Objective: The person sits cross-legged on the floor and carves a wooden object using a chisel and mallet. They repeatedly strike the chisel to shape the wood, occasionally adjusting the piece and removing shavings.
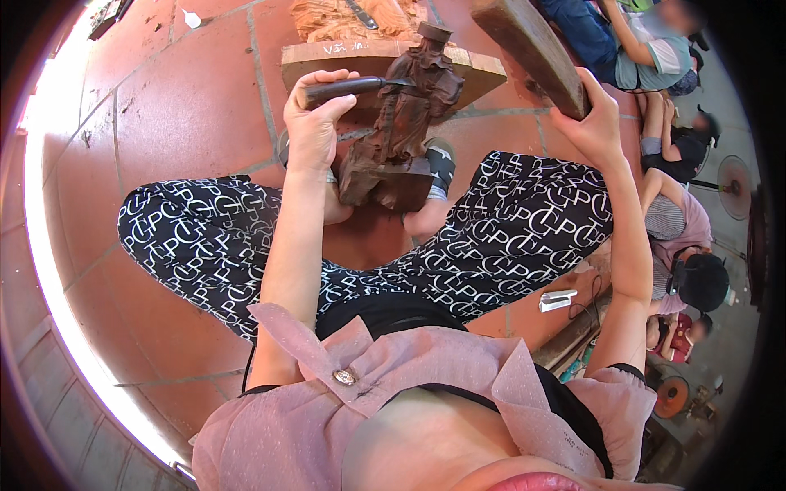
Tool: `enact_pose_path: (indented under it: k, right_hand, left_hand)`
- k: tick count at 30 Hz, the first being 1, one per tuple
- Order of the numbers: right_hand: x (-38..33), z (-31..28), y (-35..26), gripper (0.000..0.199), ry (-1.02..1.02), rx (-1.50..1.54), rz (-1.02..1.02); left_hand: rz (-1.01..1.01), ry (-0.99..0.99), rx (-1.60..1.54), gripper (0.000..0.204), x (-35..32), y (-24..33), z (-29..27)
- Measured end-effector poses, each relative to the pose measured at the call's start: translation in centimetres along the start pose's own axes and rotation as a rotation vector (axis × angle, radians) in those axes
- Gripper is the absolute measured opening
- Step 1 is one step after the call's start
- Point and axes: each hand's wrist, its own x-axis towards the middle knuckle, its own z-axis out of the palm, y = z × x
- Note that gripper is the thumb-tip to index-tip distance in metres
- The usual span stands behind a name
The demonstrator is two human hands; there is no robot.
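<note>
Between the person's shod feet [440, 170] in the head view, a dark brown, carved wooden statue [407, 114] with a blocky base is seen, leaning slightly rightward. At the statue's left, a slim chisel with a dark, rounded handle [360, 86] is gripped by the left hand [314, 123], its blade directed at the figure's upper body; whether the wood is touched cannot be told. To the statue's right, well apart from it, a thick, brown wooden mallet [536, 53] is clasped at its near end by the right hand [591, 123]. Beyond the statue, an orange-toned wood carving [327, 20] is borne on a pale, thick wooden slab [315, 59]. Were the handle struck off-centre, the blade could be made to skid, and fine relief might be chipped. If poorly braced, the statue could be tipped by a blow.
</note>
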Motion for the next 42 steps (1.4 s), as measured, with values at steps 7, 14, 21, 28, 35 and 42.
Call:
enact_pose_path:
  k: [7,14,21,28,35,42]
  right_hand:
    - [0.8,0.1,-1.3,0.046,-0.038,-0.057,-0.069]
    - [1.4,-0.2,-1.9,0.046,-0.025,-0.074,-0.100]
    - [1.5,-0.4,-2.0,0.049,-0.045,-0.076,-0.045]
    - [1.4,-0.3,-2.9,0.057,-0.062,-0.100,-0.154]
    - [3.1,-0.3,-7.9,0.079,-0.174,-0.146,-0.280]
    - [8.3,-0.9,-17.0,0.078,-0.456,-0.208,-0.473]
  left_hand:
    - [0.032,-0.084,-0.013,0.036,0.0,0.1,0.0]
    - [0.100,-0.124,0.084,0.033,-0.3,0.6,1.3]
    - [0.371,-0.223,0.513,0.020,-1.0,0.6,3.1]
    - [0.061,-0.109,0.483,0.023,-1.2,2.2,3.2]
    - [0.243,-0.090,0.578,0.018,-1.2,1.7,3.5]
    - [0.135,-0.075,0.370,0.015,-0.4,1.1,0.8]
